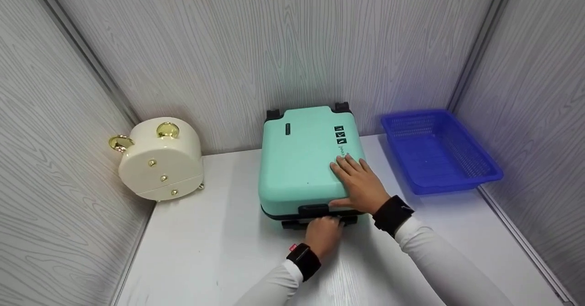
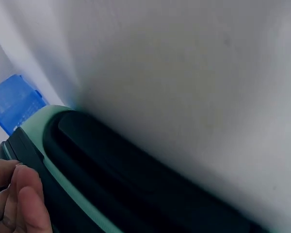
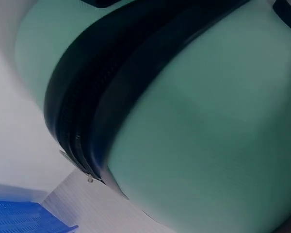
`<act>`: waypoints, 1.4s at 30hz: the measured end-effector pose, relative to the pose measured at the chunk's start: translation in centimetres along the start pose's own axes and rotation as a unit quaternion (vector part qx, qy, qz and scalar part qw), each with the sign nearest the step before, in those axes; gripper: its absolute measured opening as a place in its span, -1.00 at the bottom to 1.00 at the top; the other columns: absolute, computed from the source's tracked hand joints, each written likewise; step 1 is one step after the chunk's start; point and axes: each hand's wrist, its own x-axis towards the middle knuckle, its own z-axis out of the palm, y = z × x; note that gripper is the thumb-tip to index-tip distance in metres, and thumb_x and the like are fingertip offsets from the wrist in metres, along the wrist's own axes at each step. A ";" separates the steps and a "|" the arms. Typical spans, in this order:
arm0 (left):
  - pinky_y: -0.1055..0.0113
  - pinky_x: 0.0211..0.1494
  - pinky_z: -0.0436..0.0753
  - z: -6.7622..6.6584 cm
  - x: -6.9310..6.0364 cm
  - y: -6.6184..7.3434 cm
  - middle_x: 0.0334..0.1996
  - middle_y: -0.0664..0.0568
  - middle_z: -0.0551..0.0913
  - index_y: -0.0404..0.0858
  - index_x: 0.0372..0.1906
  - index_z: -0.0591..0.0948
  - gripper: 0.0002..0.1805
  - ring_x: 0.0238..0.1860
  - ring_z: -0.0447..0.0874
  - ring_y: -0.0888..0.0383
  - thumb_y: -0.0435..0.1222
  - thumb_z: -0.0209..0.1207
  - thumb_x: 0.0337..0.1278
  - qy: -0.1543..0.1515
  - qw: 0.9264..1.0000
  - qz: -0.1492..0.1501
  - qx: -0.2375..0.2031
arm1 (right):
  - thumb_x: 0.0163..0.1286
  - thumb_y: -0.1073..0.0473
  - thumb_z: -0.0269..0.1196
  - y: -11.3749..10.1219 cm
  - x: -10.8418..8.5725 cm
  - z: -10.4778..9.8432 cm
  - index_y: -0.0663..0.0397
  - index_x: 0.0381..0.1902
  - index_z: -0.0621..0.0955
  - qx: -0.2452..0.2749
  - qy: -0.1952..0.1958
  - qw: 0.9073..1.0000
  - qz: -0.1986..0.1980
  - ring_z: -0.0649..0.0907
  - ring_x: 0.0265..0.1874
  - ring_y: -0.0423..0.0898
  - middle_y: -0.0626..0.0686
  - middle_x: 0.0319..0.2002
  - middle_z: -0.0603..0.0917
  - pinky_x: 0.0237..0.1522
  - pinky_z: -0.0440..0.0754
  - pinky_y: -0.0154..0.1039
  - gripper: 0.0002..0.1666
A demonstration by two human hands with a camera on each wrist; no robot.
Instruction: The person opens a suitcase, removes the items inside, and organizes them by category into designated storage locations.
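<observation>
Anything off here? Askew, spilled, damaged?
Nothing stands out. The case lies flat, wheels toward the back wall. The basket and cream box stand upright on either side. No spill or damage shows; the case's underside is hidden.

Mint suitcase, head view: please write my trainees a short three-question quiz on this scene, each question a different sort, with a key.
1. True or false: in the head view, the blue basket lies to the right of the mint suitcase.
2. Which hand lies on the suitcase's upper face?
3. How many gold knobs show on the front of the cream box?

Key: 1. True. 2. The right hand. 3. Three.
</observation>
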 end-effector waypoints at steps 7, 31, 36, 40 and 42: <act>0.33 -0.46 0.69 -0.5 -0.5 -0.4 -0.53 0.06 0.74 -0.18 -0.45 0.73 -0.75 -0.51 0.75 0.16 -0.30 0.33 0.45 0.024 0.997 0.017 -0.073 | 0.11 -0.55 0.53 0.5 -0.1 0.4 0.12 0.67 0.37 -0.014 0.012 1.000 -0.011 0.36 0.64 0.33 0.30 0.62 0.40 0.61 0.31 0.38 0.39; 0.34 -0.58 0.45 -4.7 -7.1 -10.6 -0.72 0.10 0.45 -0.15 -0.69 0.44 -0.52 -0.67 0.42 0.24 -0.45 0.36 0.32 0.065 0.991 -0.039 -0.106 | 0.14 -0.52 0.53 0.4 -0.4 0.7 0.13 0.64 0.41 -0.016 0.034 0.999 -0.029 0.42 0.60 0.32 0.29 0.58 0.47 0.57 0.36 0.37 0.33; 0.42 -0.54 0.31 -4.8 -8.1 -12.7 -0.74 0.14 0.36 -0.13 -0.73 0.38 -0.47 -0.64 0.22 0.33 -0.48 0.35 0.28 0.079 0.989 -0.060 -0.110 | 0.16 -0.55 0.50 0.5 -0.4 0.7 0.11 0.66 0.40 -0.018 0.025 0.999 -0.021 0.41 0.61 0.31 0.28 0.59 0.46 0.59 0.34 0.36 0.33; 0.43 -0.54 0.32 -5.0 -8.4 -14.3 -0.74 0.13 0.39 -0.19 -0.74 0.45 -0.51 -0.62 0.21 0.34 -0.52 0.34 0.26 0.083 0.986 -0.088 -0.115 | 0.16 -0.55 0.49 0.6 -0.4 0.8 0.10 0.66 0.40 -0.021 0.025 0.999 -0.021 0.41 0.61 0.30 0.28 0.59 0.46 0.59 0.35 0.36 0.32; 0.41 -0.54 0.34 -5.2 -8.4 -15.2 -0.74 0.14 0.41 -0.20 -0.75 0.48 -0.53 -0.63 0.21 0.33 -0.52 0.33 0.25 0.077 0.984 -0.107 -0.121 | 0.16 -0.54 0.51 0.5 -0.3 0.9 0.10 0.65 0.41 -0.021 0.031 0.999 -0.025 0.43 0.60 0.30 0.28 0.58 0.47 0.58 0.36 0.36 0.31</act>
